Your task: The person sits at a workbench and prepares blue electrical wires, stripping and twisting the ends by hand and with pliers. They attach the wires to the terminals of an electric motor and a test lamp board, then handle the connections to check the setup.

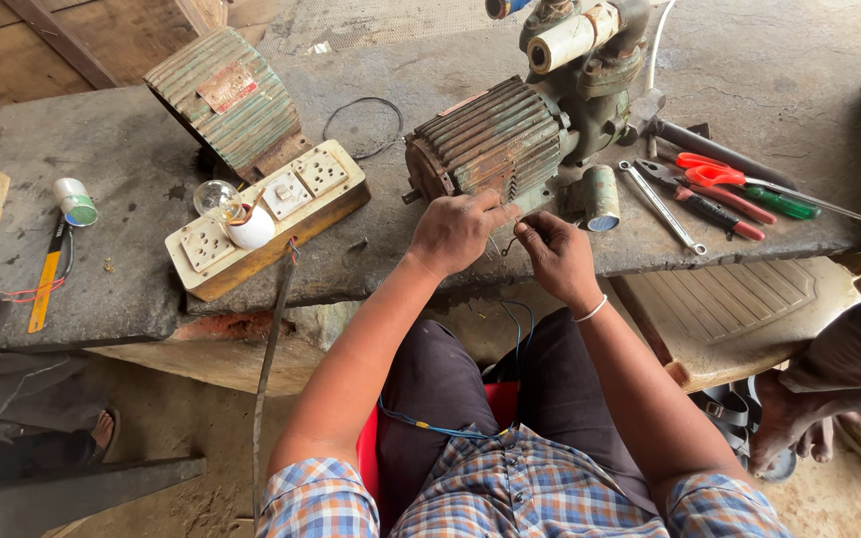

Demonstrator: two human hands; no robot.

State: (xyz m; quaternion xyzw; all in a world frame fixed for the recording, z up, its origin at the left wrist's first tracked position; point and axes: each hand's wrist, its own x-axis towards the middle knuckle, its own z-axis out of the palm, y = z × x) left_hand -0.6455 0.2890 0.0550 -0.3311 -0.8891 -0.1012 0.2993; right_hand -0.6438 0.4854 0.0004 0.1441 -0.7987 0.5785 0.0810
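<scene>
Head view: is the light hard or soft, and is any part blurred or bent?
Head view: soft, even daylight, weak shadows under the pump motor; left hand and right hand sharp; glass bulb shows slight glare; bench edge bows from the wide lens.

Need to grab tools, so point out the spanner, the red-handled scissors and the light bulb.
spanner (662, 207): head view, middle of its shaft.
red-handled scissors (712, 173): head view, on the red handle loop.
light bulb (217, 199): head view, on the glass globe.

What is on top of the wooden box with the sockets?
On the socket board sit a clear light bulb in a white holder and white sockets. What is inside the box is covered.
</scene>
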